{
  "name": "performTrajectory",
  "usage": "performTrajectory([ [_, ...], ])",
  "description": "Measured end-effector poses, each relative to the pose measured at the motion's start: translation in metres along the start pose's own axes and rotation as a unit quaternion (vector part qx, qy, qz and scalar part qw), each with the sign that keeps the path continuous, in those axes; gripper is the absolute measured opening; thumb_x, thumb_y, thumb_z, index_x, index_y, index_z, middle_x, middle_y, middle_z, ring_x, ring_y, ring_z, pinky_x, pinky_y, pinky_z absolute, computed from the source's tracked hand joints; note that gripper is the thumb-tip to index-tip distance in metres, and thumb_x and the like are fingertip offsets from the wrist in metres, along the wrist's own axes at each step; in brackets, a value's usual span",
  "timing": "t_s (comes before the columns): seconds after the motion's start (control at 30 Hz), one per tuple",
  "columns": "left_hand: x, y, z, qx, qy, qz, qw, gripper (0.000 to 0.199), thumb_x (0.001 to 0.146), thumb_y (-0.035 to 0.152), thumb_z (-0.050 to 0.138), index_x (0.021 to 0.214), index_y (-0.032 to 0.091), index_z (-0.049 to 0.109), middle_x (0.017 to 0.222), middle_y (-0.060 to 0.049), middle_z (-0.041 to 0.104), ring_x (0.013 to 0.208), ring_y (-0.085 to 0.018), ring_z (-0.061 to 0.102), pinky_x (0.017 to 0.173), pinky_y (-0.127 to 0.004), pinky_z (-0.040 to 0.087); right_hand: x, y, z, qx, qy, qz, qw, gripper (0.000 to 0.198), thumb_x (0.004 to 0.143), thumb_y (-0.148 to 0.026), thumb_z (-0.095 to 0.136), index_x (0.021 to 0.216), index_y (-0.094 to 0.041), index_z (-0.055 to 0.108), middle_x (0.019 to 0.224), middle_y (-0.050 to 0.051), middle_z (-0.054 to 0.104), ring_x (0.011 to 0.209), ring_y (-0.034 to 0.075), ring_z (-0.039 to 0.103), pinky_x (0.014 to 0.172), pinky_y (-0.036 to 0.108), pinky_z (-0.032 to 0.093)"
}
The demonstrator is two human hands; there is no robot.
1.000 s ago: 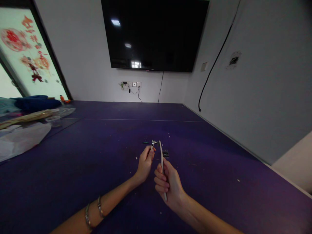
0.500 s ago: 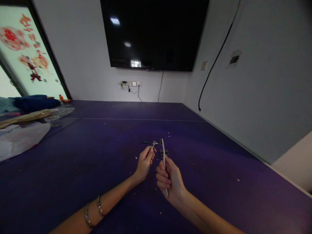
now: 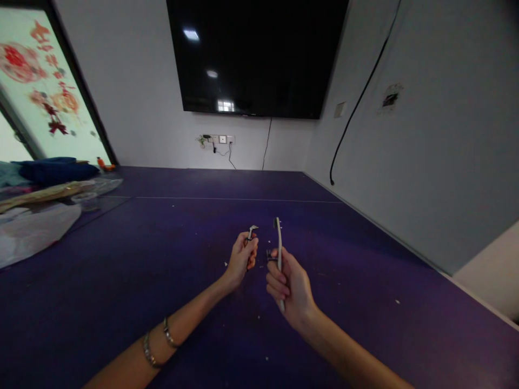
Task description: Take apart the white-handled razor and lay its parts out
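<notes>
Gripping a slim, bristled toothbrush (image 3: 279, 236), the right hand (image 3: 292, 283) sits near the left hand (image 3: 240, 260), clenched round a shiny-headed tool (image 3: 251, 231).

Black screen (image 3: 259, 59) across the upper centre of the frame, with sockets (image 3: 223, 139) and thin cords (image 3: 266, 145) below. Upper left, glass panel (image 3: 87, 111) with red decorations (image 3: 15, 55); at the left edge, dark blue cloth (image 3: 60, 172) and whitish plastic sheeting (image 3: 38, 232). Upper right, thick black cable (image 3: 353, 112).

Dim room, glowing glass panel (image 3: 51, 89) at upper left
White reflections glare on the black screen (image 3: 259, 59), top centre; the heap (image 3: 48, 193) at left looks blurred, the upper-right corner darkened.
</notes>
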State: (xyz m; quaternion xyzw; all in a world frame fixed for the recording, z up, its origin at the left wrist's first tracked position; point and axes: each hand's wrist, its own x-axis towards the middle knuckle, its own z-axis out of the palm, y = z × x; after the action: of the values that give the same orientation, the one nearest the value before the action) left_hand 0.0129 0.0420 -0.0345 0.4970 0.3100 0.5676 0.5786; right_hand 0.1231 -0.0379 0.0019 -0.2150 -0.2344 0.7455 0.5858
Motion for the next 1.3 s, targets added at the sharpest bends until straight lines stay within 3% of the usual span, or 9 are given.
performTrajectory([
  [0.1, 0.000, -0.002, 0.001, 0.026, -0.010, -0.007, 1.000, 0.029, 0.077, 0.045, 0.058, 0.081, 0.021, 0.042, 0.051, 0.011, 0.039, 0.034, -0.003, 0.028, 0.030, -0.013, 0.022, 0.017, -0.019, -0.010, -0.073, 0.006, -0.075, 0.995, 0.020, 0.078, -0.040, 0.058, 0.078, -0.020, 0.054, 0.043, -0.011, 0.033, 0.031, 0.003, 0.020, 0.032, 0.016, 0.019],
  [0.2, -0.002, -0.001, 0.002, 0.061, -0.015, -0.011, 0.998, 0.030, 0.078, 0.047, 0.055, 0.076, 0.020, 0.042, 0.051, 0.010, 0.040, 0.034, -0.004, 0.032, 0.030, -0.015, 0.026, 0.031, -0.033, -0.022, -0.171, 0.006, -0.108, 0.979, 0.024, 0.072, -0.041, 0.064, 0.078, -0.019, 0.058, 0.052, -0.007, 0.045, 0.040, 0.006, 0.039, 0.043, 0.019, 0.034],
  [0.3, -0.003, 0.002, 0.002, 0.092, -0.010, -0.006, 0.996, 0.030, 0.078, 0.047, 0.056, 0.077, 0.018, 0.049, 0.053, 0.008, 0.042, 0.038, -0.005, 0.038, 0.035, -0.016, 0.031, 0.043, -0.046, -0.037, -0.273, 0.009, -0.133, 0.953, 0.026, 0.069, -0.042, 0.066, 0.075, -0.017, 0.063, 0.057, -0.004, 0.049, 0.050, 0.008, 0.045, 0.049, 0.021, 0.036],
  [0.37, -0.005, 0.005, 0.001, 0.094, -0.009, 0.000, 0.996, 0.031, 0.078, 0.047, 0.054, 0.081, 0.016, 0.054, 0.057, 0.006, 0.045, 0.044, -0.007, 0.043, 0.039, -0.018, 0.035, 0.049, -0.055, -0.046, -0.358, 0.025, -0.163, 0.919, 0.028, 0.072, -0.044, 0.063, 0.073, -0.016, 0.066, 0.055, -0.003, 0.047, 0.049, 0.008, 0.041, 0.047, 0.021, 0.031],
  [0.53, -0.008, 0.006, -0.002, 0.090, -0.022, 0.005, 0.996, 0.034, 0.081, 0.047, 0.050, 0.089, 0.015, 0.058, 0.062, 0.003, 0.048, 0.050, -0.008, 0.045, 0.046, -0.019, 0.034, 0.053, -0.070, -0.060, -0.558, 0.062, -0.213, 0.799, 0.041, 0.078, -0.050, 0.055, 0.056, -0.016, 0.062, 0.047, -0.004, 0.038, 0.048, 0.009, 0.035, 0.046, 0.024, 0.024],
  [0.63, -0.011, 0.004, -0.003, 0.098, -0.018, -0.007, 0.995, 0.033, 0.082, 0.047, 0.050, 0.090, 0.016, 0.058, 0.062, 0.003, 0.047, 0.052, -0.008, 0.044, 0.048, -0.020, 0.032, 0.050, -0.066, -0.057, -0.601, 0.049, -0.215, 0.768, 0.042, 0.079, -0.050, 0.053, 0.053, -0.016, 0.059, 0.047, -0.004, 0.036, 0.048, 0.009, 0.034, 0.047, 0.024, 0.022],
  [0.9, -0.018, 0.001, -0.002, 0.103, -0.030, -0.026, 0.994, 0.030, 0.083, 0.045, 0.048, 0.090, 0.017, 0.057, 0.062, 0.004, 0.045, 0.053, -0.008, 0.040, 0.050, -0.020, 0.028, 0.052, -0.055, -0.058, -0.637, 0.026, -0.210, 0.741, 0.042, 0.078, -0.048, 0.055, 0.051, -0.015, 0.059, 0.047, -0.004, 0.038, 0.047, 0.009, 0.035, 0.048, 0.024, 0.023],
  [1.07, -0.019, -0.003, -0.003, 0.104, -0.015, -0.026, 0.994, 0.031, 0.084, 0.046, 0.048, 0.088, 0.016, 0.057, 0.062, 0.003, 0.045, 0.053, -0.008, 0.040, 0.050, -0.020, 0.028, 0.051, -0.054, -0.059, -0.618, 0.029, -0.207, 0.758, 0.042, 0.077, -0.047, 0.055, 0.050, -0.015, 0.059, 0.045, -0.004, 0.037, 0.046, 0.009, 0.033, 0.047, 0.024, 0.021],
  [1.3, -0.021, -0.007, -0.001, 0.061, -0.048, -0.035, 0.996, 0.031, 0.082, 0.047, 0.050, 0.086, 0.017, 0.055, 0.062, 0.003, 0.044, 0.053, -0.008, 0.040, 0.051, -0.021, 0.030, 0.052, -0.052, -0.058, -0.600, 0.012, -0.203, 0.774, 0.042, 0.076, -0.048, 0.056, 0.049, -0.016, 0.058, 0.046, -0.003, 0.040, 0.046, 0.009, 0.035, 0.047, 0.024, 0.023],
])
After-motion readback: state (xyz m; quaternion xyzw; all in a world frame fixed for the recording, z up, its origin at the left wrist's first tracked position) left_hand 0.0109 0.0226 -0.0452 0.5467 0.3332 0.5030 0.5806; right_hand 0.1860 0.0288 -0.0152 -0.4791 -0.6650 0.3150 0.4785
